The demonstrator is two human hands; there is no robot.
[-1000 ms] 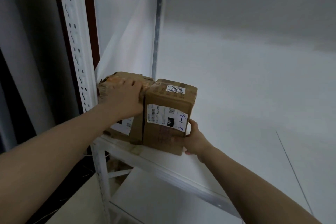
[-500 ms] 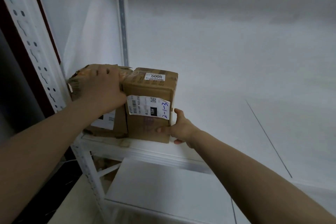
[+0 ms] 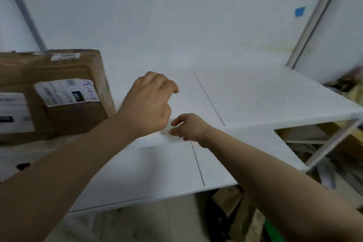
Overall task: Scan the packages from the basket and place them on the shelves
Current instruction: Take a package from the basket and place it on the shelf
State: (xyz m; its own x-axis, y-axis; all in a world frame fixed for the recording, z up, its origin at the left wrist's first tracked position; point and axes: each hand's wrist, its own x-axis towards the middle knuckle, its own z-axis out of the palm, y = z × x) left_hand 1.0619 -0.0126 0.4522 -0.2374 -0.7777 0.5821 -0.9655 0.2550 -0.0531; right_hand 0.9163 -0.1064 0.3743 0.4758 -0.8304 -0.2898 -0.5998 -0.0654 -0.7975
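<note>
Hands first. Both arms come in from the bottom of the frame and meet around the middle. The left hand (image 3: 147,104) hangs mid-frame over the upper shelf (image 3: 255,94). Its back faces the camera, its fingers are loosely curled under, and there's nothing in it. The right hand (image 3: 188,126) is just below and to the right, at the shelf's front edge, with fingers a bit bent and relaxed, also empty. The two hands are really close, but I can't tell if they touch.

The packages are at the left of the frame, well clear of both hands. One brown cardboard box (image 3: 78,116) stands on the upper shelf, and a second box (image 3: 11,112) sits right against it at the far left edge, cut off by the frame.

Writing-wise, the first box has a white shipping label (image 3: 64,92) with blue handwriting that looks like "2-1-" and then a blurred last digit. The label's black patch and the small sticker (image 3: 65,56) on the box top are too smeared to read.

A lower shelf (image 3: 157,173) sits underneath, and there's a blue square (image 3: 300,12) on the wall at upper right.
</note>
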